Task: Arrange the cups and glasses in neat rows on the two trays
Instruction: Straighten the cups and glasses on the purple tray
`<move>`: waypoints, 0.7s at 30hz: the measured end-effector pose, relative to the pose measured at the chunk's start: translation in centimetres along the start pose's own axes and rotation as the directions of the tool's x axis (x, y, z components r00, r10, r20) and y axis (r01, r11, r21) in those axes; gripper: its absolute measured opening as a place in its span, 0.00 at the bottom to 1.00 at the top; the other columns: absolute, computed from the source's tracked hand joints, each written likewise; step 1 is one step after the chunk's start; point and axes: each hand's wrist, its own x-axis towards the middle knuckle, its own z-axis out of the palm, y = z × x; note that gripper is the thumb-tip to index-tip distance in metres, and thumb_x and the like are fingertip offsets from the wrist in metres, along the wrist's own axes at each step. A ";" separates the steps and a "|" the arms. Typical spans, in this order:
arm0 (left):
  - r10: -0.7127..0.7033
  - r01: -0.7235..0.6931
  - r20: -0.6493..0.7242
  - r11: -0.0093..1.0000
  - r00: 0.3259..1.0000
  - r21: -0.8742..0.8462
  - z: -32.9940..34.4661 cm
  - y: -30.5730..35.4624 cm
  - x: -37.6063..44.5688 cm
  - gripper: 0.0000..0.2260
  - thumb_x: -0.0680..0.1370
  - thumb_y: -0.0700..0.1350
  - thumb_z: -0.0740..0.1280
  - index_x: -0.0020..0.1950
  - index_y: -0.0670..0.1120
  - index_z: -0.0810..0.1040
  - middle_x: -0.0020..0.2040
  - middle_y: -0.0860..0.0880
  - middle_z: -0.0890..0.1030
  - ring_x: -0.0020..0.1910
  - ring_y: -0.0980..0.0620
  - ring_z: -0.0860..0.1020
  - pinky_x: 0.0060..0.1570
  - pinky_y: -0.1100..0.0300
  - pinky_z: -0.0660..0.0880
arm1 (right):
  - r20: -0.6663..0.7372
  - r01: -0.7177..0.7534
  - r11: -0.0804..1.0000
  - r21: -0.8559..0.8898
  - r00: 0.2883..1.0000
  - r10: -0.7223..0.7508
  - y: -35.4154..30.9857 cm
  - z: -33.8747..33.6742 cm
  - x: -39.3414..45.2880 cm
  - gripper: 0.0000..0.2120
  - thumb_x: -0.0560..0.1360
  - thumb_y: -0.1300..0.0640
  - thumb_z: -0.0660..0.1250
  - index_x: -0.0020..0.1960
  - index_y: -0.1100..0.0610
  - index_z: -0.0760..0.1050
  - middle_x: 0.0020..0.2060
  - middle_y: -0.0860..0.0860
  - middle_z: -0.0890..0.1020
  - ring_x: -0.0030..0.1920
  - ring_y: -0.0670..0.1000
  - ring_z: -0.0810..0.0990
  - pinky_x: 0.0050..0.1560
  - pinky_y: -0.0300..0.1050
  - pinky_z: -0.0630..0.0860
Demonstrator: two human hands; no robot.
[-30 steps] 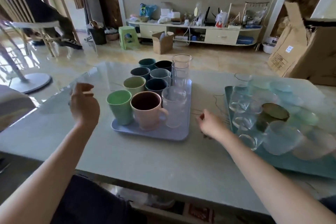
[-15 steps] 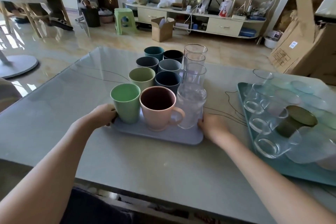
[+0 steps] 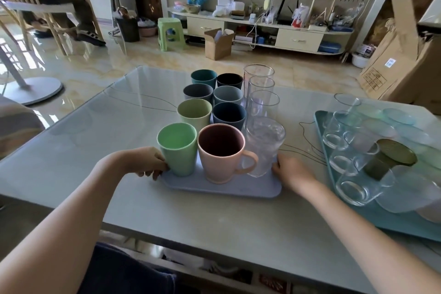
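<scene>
Now both hands, left hand (image 3: 145,161) and right hand (image 3: 290,172), pinch the sides of the tray (image 3: 222,188) full of cups (image 3: 214,107).

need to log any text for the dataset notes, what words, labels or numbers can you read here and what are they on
No text here can be read.
White label on the large cardboard box: dark print, too small and blurred to read.
Faint print lower on the same box: illegible.
Red and white package on the low cabinet: markings blurred.
Cups, glasses and both trays: no lettering visible.

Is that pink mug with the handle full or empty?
Empty. The pink mug stands upright on the lavender tray, and its dark inside shows no liquid.
</scene>
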 end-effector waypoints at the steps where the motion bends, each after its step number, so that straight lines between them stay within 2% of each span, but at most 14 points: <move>1: 0.005 -0.006 0.038 1.000 0.999 0.008 0.2 0.0 -0.4 0.11 0.74 0.41 0.63 0.32 0.44 0.74 0.26 0.50 0.76 0.26 0.53 0.66 0.23 0.66 0.62 | 0.004 0.015 1.000 0.000 1.000 -0.015 0.4 0.0 -0.3 0.12 0.79 0.51 0.55 0.54 0.56 0.74 0.57 0.61 0.79 0.56 0.61 0.78 0.46 0.47 0.68; 3: 0.016 -0.018 0.097 1.000 0.995 0.023 0.6 0.1 -1.3 0.08 0.70 0.45 0.64 0.32 0.45 0.75 0.25 0.53 0.77 0.27 0.55 0.67 0.24 0.68 0.62 | 0.006 0.046 0.999 -0.002 0.999 -0.046 1.1 0.3 -1.0 0.09 0.79 0.51 0.56 0.48 0.54 0.71 0.55 0.63 0.79 0.54 0.62 0.78 0.44 0.47 0.67; 6: 0.024 -0.034 0.177 0.998 0.984 0.056 1.1 0.2 -1.9 0.06 0.67 0.47 0.63 0.32 0.47 0.75 0.24 0.56 0.78 0.28 0.58 0.68 0.24 0.70 0.62 | 0.003 0.076 0.997 -0.007 0.997 -0.076 1.8 0.5 -1.7 0.08 0.79 0.50 0.56 0.44 0.52 0.68 0.52 0.64 0.80 0.53 0.62 0.79 0.43 0.46 0.66; 9: 0.004 -0.018 0.221 0.998 0.975 0.061 0.8 0.0 -2.1 0.08 0.74 0.46 0.64 0.36 0.49 0.77 0.28 0.57 0.81 0.32 0.57 0.70 0.27 0.70 0.65 | 0.018 0.115 0.993 0.020 0.993 -0.115 2.3 0.5 -1.4 0.14 0.80 0.51 0.57 0.36 0.53 0.65 0.45 0.62 0.80 0.49 0.60 0.79 0.41 0.45 0.65; 11: -0.020 0.021 0.248 1.000 0.968 -0.002 0.1 -0.4 -2.1 0.11 0.79 0.42 0.61 0.38 0.47 0.78 0.32 0.55 0.83 0.32 0.56 0.72 0.28 0.68 0.67 | 0.007 0.139 0.987 0.086 0.990 -0.140 2.8 0.1 -1.1 0.15 0.79 0.53 0.58 0.35 0.55 0.70 0.39 0.58 0.80 0.44 0.58 0.79 0.40 0.47 0.68; 12: -0.044 0.054 0.236 0.998 0.971 -0.036 -0.3 -0.5 -2.1 0.11 0.79 0.41 0.60 0.40 0.46 0.79 0.33 0.53 0.83 0.30 0.56 0.74 0.28 0.67 0.68 | -0.042 0.144 0.981 0.131 0.989 -0.140 3.0 -0.2 -0.9 0.16 0.79 0.54 0.58 0.35 0.56 0.73 0.37 0.57 0.81 0.42 0.58 0.80 0.41 0.49 0.71; 14: -0.110 0.119 0.106 0.990 0.988 -0.074 -0.9 -0.5 -1.8 0.10 0.78 0.40 0.59 0.43 0.43 0.79 0.33 0.50 0.82 0.26 0.56 0.75 0.26 0.66 0.67 | -0.204 0.127 0.961 0.246 0.976 -0.077 3.1 -0.8 -0.5 0.18 0.79 0.57 0.59 0.31 0.54 0.72 0.32 0.56 0.80 0.37 0.58 0.78 0.39 0.49 0.72; 16: -0.145 0.114 -0.161 0.976 0.976 -0.184 -1.5 -0.4 -0.7 0.10 0.79 0.39 0.58 0.44 0.42 0.78 0.33 0.47 0.80 0.24 0.54 0.75 0.26 0.66 0.69 | -0.361 0.117 0.917 0.382 0.932 0.031 2.5 -1.6 0.1 0.19 0.79 0.57 0.57 0.29 0.54 0.67 0.27 0.51 0.75 0.33 0.56 0.73 0.35 0.47 0.67; 18: -0.160 -0.017 -0.397 0.914 0.904 -0.406 -2.1 -0.2 0.8 0.11 0.80 0.40 0.57 0.41 0.43 0.76 0.37 0.45 0.79 0.27 0.51 0.76 0.31 0.61 0.72 | -0.416 0.163 0.811 0.562 0.903 0.107 1.2 -2.5 1.4 0.17 0.81 0.57 0.56 0.33 0.55 0.68 0.29 0.47 0.73 0.32 0.51 0.74 0.33 0.42 0.67; 20: -0.153 -0.207 -0.532 0.804 0.833 -0.557 -2.9 0.7 2.0 0.10 0.81 0.42 0.57 0.43 0.45 0.76 0.43 0.45 0.79 0.37 0.47 0.77 0.41 0.56 0.75 | -0.366 0.190 0.631 0.752 0.917 0.160 -0.2 -3.1 3.4 0.12 0.81 0.56 0.56 0.44 0.59 0.73 0.34 0.47 0.75 0.33 0.44 0.75 0.34 0.36 0.71; 21: -0.145 -0.280 -0.571 0.759 0.808 -0.589 -3.2 1.2 2.6 0.09 0.81 0.44 0.58 0.46 0.44 0.76 0.45 0.46 0.79 0.43 0.46 0.78 0.46 0.54 0.75 | -0.328 0.181 0.563 0.807 0.929 0.171 -0.7 -3.3 4.8 0.11 0.81 0.55 0.55 0.48 0.58 0.74 0.37 0.48 0.76 0.36 0.45 0.76 0.38 0.38 0.73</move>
